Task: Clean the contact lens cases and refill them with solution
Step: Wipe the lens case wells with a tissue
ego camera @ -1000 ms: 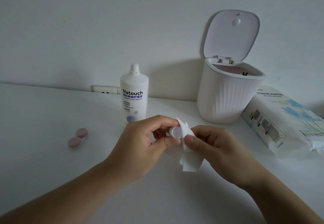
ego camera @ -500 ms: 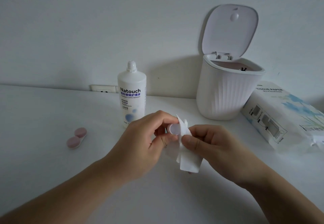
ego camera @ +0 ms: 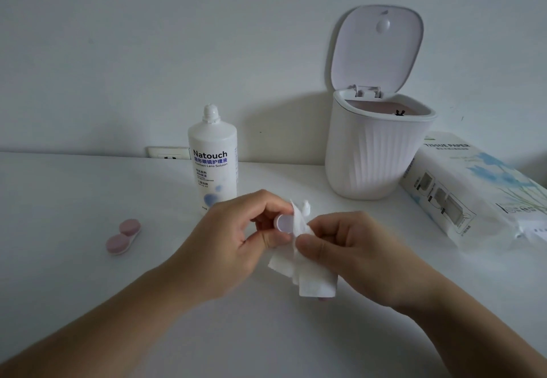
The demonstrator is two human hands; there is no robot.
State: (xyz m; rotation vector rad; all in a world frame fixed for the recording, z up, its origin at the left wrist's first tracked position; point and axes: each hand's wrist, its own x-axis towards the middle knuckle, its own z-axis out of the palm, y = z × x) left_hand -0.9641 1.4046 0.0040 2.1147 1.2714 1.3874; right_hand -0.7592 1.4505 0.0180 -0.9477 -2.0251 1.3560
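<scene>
My left hand (ego camera: 228,244) pinches a pale lilac contact lens case (ego camera: 284,223) between thumb and fingers above the white table. Against it my right hand (ego camera: 358,254) grips a crumpled white tissue (ego camera: 305,262), which covers the case's right part and hangs down below my fingers. A second lens case (ego camera: 122,237) with two pink caps lies on the table at the left, apart from both hands. The white bottle of contact lens solution (ego camera: 212,158), cap on, stands upright just behind my left hand.
A white ribbed bin (ego camera: 376,152) with its lid raised stands at the back right. A pack of tissue paper (ego camera: 470,188) lies on its side at the right. A wall socket (ego camera: 168,153) sits behind the bottle.
Both hands stay together at the case and tissue, with small shifts of the tissue against the case. The view has moved slightly; the pink case and bottle have not moved.
</scene>
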